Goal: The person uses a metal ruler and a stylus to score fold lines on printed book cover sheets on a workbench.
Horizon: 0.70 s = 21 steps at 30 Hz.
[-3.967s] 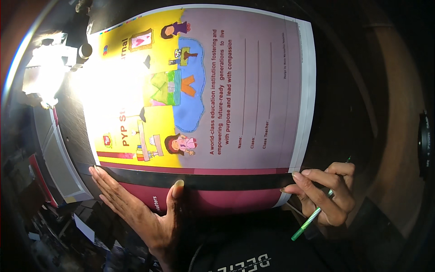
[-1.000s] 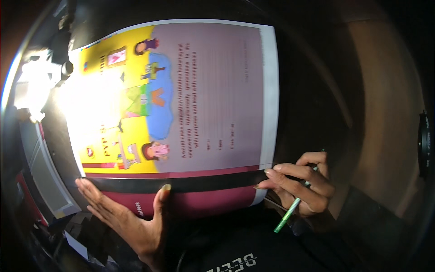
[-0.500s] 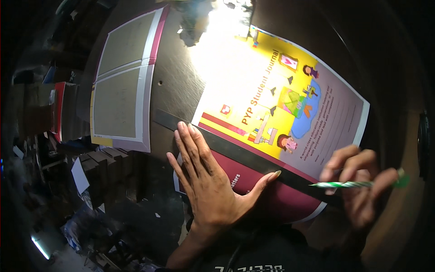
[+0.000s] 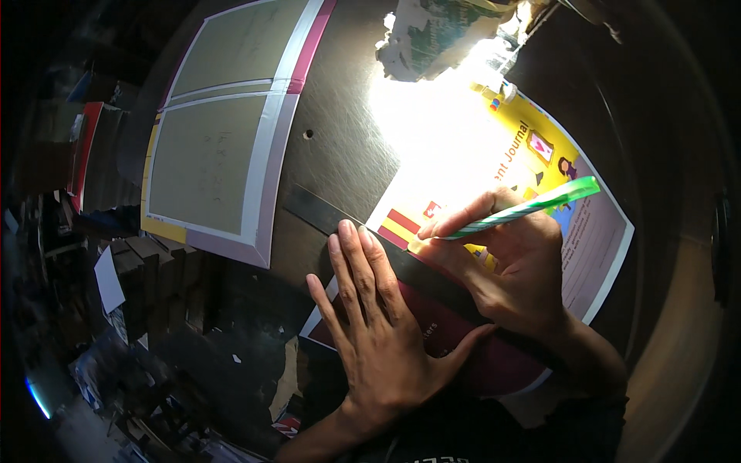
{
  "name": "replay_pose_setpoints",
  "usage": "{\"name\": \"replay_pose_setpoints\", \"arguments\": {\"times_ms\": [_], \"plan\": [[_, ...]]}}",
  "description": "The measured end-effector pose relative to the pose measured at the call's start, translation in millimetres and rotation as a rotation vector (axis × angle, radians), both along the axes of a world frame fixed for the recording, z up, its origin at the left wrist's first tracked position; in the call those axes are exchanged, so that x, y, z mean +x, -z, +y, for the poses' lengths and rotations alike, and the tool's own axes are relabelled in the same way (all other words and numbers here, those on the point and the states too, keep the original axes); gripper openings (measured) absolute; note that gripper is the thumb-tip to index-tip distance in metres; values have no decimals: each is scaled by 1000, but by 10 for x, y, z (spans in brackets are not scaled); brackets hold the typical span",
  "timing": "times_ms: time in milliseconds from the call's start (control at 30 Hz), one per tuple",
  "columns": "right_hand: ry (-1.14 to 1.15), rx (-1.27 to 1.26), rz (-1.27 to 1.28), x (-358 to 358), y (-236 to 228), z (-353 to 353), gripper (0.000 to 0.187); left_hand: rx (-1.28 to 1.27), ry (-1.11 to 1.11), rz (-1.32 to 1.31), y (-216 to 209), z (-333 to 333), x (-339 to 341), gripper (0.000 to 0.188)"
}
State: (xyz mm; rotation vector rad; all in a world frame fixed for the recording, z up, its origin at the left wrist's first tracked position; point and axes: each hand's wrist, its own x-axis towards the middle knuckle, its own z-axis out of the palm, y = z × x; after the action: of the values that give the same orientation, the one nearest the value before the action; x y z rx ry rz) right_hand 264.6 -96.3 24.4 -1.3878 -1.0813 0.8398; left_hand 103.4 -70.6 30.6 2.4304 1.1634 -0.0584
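A dark flat ruler (image 4: 315, 210) lies slantwise across a printed cover sheet (image 4: 598, 262) in yellow, lilac and maroon. Spread flat, my left hand (image 4: 377, 332) presses on the ruler and the maroon part of the sheet, fingertips near the ruler's far left end. My right hand (image 4: 517, 266) pinches a green-and-white striped pen (image 4: 532, 207), its point down by the ruler's upper edge near the colour stripes. That hand covers much of the sheet's picture, and glare washes out its upper left.
At the upper left lies a cover (image 4: 204, 177) with grey boards and folded-over edges. A bright lamp with a torn paper shade (image 4: 444, 38) hangs over the sheet's far edge. Stacks of paper and a red-covered pile (image 4: 86, 154) stand off to the left.
My right hand with the pen has moved left and away from me, from the ruler's near right end to its far part. My left hand stays flat on the ruler. The view has shifted slightly.
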Motion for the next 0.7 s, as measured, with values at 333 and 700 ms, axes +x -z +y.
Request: {"name": "replay_pose_setpoints", "arguments": {"times_ms": [333, 700], "plan": [[53, 81, -159, -1, 212, 18, 15, -37, 5, -66, 46, 9, -11, 144], [-40, 9, -275, -7, 142, -19, 18, -51, 7, 3, -30, 13, -9, 142]]}}
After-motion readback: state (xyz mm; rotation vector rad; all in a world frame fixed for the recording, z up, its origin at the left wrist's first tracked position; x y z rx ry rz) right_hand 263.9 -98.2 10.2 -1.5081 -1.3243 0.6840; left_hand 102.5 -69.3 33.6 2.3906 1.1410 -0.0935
